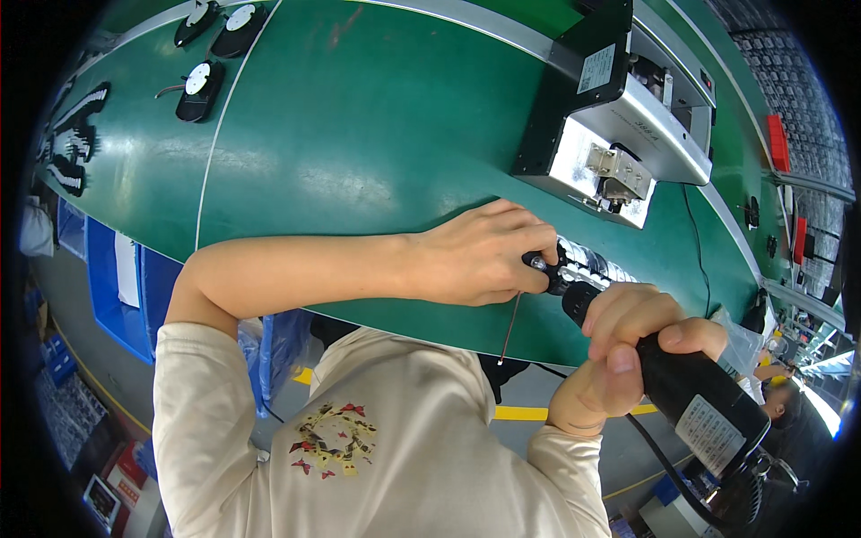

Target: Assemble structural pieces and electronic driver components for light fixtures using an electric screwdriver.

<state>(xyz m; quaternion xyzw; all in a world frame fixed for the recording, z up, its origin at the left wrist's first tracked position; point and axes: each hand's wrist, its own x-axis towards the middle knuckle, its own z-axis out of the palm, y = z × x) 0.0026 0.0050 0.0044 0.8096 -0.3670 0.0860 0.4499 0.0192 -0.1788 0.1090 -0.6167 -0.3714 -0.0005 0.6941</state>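
My right hand [628,341] is wrapped round a black electric screwdriver [704,403] with a white label on its body and a cord at its rear end. The driver's front end points left toward my left hand. My left hand [493,255] is closed, thumb and fingers pinching a small black part [540,262] near the table's front edge. Its full shape is hidden by my fingers. A thin dark red wire [510,330] hangs below that hand. Just beyond the driver's nose lies a row of black and silver parts [587,260].
A black and silver machine [619,125] stands at the back right of the green table [359,117]. Several black oval parts with white discs [199,81] lie at the far left, by stacked black pieces [72,143]. Blue bins [117,296] sit below the left edge.
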